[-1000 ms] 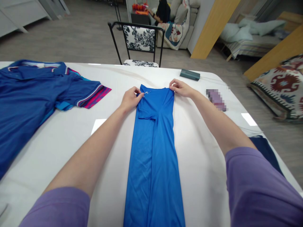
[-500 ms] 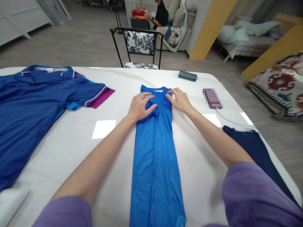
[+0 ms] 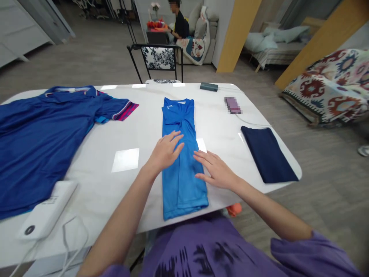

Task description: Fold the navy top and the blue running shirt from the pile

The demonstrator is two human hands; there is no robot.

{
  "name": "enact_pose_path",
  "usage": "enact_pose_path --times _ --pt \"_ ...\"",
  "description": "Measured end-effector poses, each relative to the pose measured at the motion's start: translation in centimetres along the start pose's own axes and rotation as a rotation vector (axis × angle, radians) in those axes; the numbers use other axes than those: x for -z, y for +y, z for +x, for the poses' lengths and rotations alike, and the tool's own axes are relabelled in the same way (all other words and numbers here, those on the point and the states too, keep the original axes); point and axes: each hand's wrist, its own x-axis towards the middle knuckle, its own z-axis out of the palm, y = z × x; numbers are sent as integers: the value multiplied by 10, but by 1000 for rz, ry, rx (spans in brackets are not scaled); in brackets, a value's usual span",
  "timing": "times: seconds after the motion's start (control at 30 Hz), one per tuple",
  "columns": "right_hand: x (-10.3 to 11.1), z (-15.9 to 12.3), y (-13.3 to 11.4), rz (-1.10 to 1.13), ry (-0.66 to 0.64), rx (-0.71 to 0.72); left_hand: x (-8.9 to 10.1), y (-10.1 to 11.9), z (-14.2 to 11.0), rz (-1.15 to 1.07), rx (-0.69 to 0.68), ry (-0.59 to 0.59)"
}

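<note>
A bright blue shirt (image 3: 180, 127), folded lengthwise into a narrow strip, lies down the middle of the white table (image 3: 144, 127). My left hand (image 3: 166, 151) rests flat on its left half with fingers stretched out. My right hand (image 3: 215, 170) lies flat at the strip's right edge, fingers spread and partly on the cloth. Neither hand holds anything.
A dark blue polo shirt (image 3: 43, 130) with striped cuffs is spread at the left. A folded navy garment (image 3: 266, 152) lies at the right edge. A white power bank (image 3: 46, 209) with cable, a grey box (image 3: 209, 86) and a small pixelated device (image 3: 232, 104) are on the table. A chair (image 3: 158, 59) stands behind; a person sits far back.
Both hands slid from the shirt's collar end down toward me along the strip, staying flat. The view pulled back, showing the table's near edge and the shirt's hem.
</note>
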Motion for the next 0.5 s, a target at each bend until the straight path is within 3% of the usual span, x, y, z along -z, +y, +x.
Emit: enact_pose_path --times 0.13,0.27,0.37,0.5 --pt "-11 -68 -29 51 -131 77 3 38 -128 -62 -56 -73" --pt "-23 -99 -44 39 -137 126 -3 55 -226 -11 -119 -166" --pt "-27 -104 -51 0 -97 122 -14 61 -261 75 -131 -166" --pt "-38 -107 -52 -41 -93 156 -27 66 -270 133 -97 -78"
